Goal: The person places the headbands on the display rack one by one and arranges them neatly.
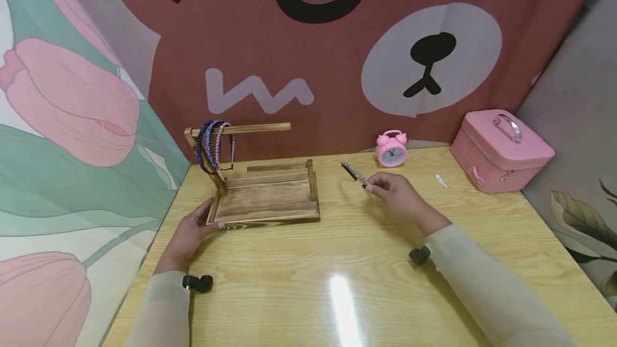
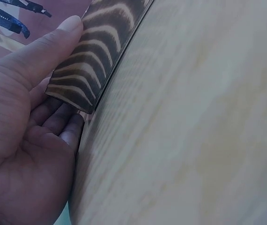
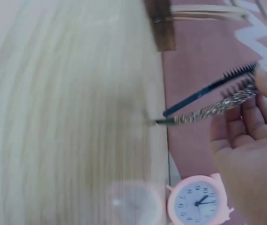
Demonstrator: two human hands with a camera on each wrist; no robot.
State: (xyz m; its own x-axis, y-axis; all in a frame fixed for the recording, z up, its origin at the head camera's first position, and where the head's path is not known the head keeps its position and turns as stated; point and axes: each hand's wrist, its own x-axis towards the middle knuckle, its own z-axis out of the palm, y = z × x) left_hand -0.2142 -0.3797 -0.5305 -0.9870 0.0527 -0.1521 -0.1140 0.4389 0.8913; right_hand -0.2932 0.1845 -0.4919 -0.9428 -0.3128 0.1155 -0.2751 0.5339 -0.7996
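A wooden headband stand [image 1: 262, 224] with a tray base rests on the table, an upright at each end and a bar across the top left. Several headbands [image 1: 208, 143], dark, blue and pinkish, hang at the bar's left end. My left hand [image 1: 189, 232] grips the base's front left corner, thumb on the front board [image 2: 93, 56] and fingers round the side. To the right of the stand, above the table, my right hand [image 1: 397, 197] pinches a glittery toothed headband [image 1: 355, 174]. In the right wrist view, this headband [image 3: 208, 110] shows its teeth and two dark ends.
A pink alarm clock [image 1: 391, 149] stands at the back, beyond my right hand. Right of it lies a small white hair clip [image 1: 441, 181], near a pink case [image 1: 501, 154] with a silver handle. Patterned cloth [image 1: 289, 58] rises behind the table [image 1: 289, 283].
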